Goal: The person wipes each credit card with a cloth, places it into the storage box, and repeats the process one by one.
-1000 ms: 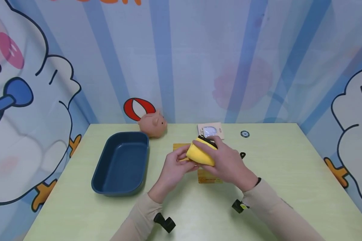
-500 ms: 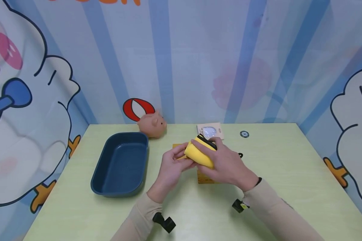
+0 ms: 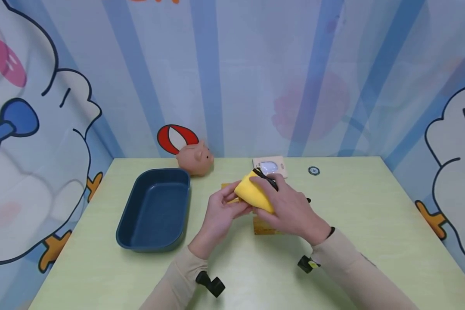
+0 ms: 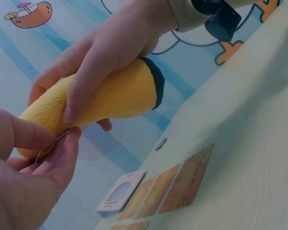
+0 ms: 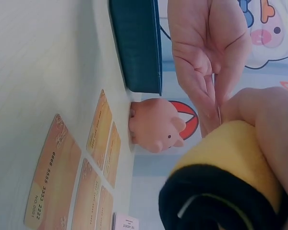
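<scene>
In the head view my right hand (image 3: 292,211) grips a rolled yellow towel (image 3: 252,193) with black edging. My left hand (image 3: 218,215) is at the roll's left end, fingers touching or very near it. Seen from the left wrist, the left thumb and fingers pinch a thin flat card (image 4: 62,135), showing only as a narrow edge. The towel lies against this card, and most of the card's face is hidden. Under the hands, several orange-gold cards (image 5: 53,177) printed with numbers lie in rows on the table, partly covered in the head view.
A dark blue tray (image 3: 155,215) stands on the left of the table. Behind it sits a pink piggy bank (image 3: 195,159). A pale box with an oval window (image 3: 269,165) and a small round disc (image 3: 314,171) lie near the back edge. A small black object (image 3: 309,200) peeks out behind the right hand.
The towel has shifted slightly left and up, and its black edging now looks narrower and lifted at the top. Both hands keep their hold, with only slight movement.
</scene>
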`<action>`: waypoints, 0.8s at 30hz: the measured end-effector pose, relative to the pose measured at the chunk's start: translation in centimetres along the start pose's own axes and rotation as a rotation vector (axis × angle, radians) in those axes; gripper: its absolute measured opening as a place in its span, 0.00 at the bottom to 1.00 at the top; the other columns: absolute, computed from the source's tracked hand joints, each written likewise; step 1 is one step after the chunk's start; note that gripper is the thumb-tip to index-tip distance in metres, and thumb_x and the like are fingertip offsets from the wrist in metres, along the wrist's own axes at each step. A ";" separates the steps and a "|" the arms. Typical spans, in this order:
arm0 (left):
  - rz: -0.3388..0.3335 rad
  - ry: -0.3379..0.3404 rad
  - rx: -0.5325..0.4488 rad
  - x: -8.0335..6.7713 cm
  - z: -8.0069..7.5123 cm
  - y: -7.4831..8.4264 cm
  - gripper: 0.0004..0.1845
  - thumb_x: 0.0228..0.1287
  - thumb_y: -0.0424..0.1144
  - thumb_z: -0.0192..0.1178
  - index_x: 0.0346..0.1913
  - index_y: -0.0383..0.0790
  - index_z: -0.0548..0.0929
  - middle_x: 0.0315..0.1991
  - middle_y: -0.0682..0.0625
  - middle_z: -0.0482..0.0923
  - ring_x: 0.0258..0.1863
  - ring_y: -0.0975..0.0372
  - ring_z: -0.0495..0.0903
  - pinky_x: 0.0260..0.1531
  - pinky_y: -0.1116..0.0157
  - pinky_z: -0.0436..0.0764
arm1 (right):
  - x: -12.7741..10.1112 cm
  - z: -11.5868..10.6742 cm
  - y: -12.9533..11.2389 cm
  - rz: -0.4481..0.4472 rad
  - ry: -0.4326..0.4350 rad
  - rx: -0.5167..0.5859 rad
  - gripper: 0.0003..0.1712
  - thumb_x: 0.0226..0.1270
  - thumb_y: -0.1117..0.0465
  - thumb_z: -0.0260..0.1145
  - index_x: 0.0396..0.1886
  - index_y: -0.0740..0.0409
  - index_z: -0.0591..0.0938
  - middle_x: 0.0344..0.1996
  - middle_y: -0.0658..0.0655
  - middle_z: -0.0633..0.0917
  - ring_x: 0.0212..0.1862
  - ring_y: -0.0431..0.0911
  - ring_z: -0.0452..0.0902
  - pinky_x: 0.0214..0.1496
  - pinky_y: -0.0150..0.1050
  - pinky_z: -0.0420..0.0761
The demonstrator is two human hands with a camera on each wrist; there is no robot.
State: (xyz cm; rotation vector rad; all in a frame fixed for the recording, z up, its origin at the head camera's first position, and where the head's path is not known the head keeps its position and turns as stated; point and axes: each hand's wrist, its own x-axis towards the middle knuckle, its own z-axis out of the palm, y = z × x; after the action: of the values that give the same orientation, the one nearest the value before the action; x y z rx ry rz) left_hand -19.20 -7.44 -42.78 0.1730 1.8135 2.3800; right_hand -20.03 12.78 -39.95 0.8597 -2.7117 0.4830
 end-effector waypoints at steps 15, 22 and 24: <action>0.033 0.056 -0.018 -0.3 0.2 0.2 0.31 0.63 0.24 0.64 0.69 0.41 0.74 0.59 0.39 0.81 0.46 0.56 0.87 0.47 0.59 0.87 | -0.2 1.1 -0.4 -0.007 0.053 0.006 0.40 0.67 0.36 0.63 0.77 0.27 0.62 0.64 0.68 0.69 0.45 0.55 0.81 0.25 0.39 0.80; 0.041 0.050 -0.031 -0.3 -0.1 0.1 0.28 0.63 0.25 0.65 0.66 0.43 0.77 0.59 0.39 0.81 0.47 0.53 0.88 0.47 0.57 0.86 | -0.4 1.2 -0.2 -0.015 0.063 -0.040 0.40 0.68 0.41 0.64 0.77 0.25 0.60 0.62 0.66 0.70 0.39 0.52 0.79 0.20 0.34 0.76; 0.036 0.058 -0.023 -0.3 -0.1 0.1 0.28 0.63 0.25 0.65 0.66 0.43 0.77 0.59 0.39 0.81 0.46 0.54 0.88 0.47 0.58 0.86 | -0.4 1.1 -0.1 -0.019 0.061 -0.049 0.40 0.68 0.41 0.64 0.77 0.25 0.60 0.61 0.66 0.70 0.38 0.51 0.79 0.20 0.33 0.75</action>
State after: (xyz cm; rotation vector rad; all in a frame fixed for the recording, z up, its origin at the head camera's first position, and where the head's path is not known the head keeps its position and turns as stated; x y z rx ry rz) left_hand -18.94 -7.63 -42.76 0.1362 1.8227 2.4540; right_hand -19.80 12.50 -41.10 0.8430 -2.6465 0.4306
